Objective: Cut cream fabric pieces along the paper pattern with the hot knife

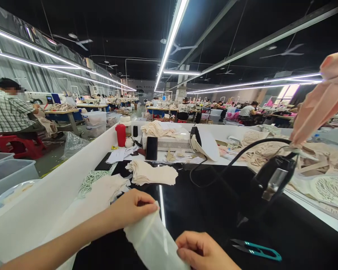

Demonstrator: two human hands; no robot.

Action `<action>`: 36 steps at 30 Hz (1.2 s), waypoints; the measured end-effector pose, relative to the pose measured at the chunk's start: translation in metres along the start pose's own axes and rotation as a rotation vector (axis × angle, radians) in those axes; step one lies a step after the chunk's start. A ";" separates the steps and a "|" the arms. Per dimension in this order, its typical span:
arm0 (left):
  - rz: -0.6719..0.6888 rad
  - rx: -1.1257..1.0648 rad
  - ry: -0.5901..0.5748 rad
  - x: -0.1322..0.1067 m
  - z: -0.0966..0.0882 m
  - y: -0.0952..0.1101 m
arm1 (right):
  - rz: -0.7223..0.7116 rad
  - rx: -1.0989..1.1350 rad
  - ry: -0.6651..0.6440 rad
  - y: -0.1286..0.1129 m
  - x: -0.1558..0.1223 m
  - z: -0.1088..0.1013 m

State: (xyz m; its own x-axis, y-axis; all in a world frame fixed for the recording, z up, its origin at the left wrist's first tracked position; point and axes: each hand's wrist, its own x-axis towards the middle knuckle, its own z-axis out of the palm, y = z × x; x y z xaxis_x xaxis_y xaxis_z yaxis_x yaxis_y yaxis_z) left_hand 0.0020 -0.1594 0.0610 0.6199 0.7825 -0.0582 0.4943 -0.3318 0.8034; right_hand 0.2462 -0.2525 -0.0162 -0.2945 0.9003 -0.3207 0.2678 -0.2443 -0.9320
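Note:
Both my hands hold one piece of cream fabric [152, 242] low over the black worktop [202, 210]. My left hand [132, 208] pinches its upper edge with fingers closed. My right hand [201, 251] grips its lower right edge, fingers curled. A stack of cut cream pieces [150, 173] lies beyond my hands. More cream fabric [101, 195] is piled to the left of my left hand. Teal thread snips [256, 249] lie on the worktop right of my right hand.
A black clamp-like tool on a cable [272, 180] hangs at right under peach fabric [321, 99]. A red cup [120, 135], a phone [151, 148] and a white box [169, 142] stand at the back. A white wall [45, 202] borders the left. Other workers sit at far tables.

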 end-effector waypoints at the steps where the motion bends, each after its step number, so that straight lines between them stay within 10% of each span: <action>1: 0.017 0.026 0.026 0.007 -0.009 -0.002 | 0.035 0.031 0.013 -0.008 0.005 -0.003; 12: 0.227 0.221 0.451 0.103 -0.099 -0.003 | -0.563 -0.242 0.677 -0.099 0.133 -0.064; 24: 0.313 0.509 0.269 0.079 -0.063 -0.103 | -0.600 -0.827 0.504 -0.046 0.161 -0.045; 36: 0.437 0.685 0.414 0.047 -0.047 -0.091 | -0.768 -0.944 0.584 -0.054 0.107 -0.026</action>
State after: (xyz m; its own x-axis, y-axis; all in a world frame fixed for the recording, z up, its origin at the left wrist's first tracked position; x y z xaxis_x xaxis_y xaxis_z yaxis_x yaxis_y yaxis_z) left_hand -0.0431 -0.0674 0.0129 0.6343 0.5965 0.4917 0.6027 -0.7799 0.1686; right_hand 0.2240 -0.1332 0.0045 -0.2868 0.7745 0.5639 0.8061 0.5132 -0.2949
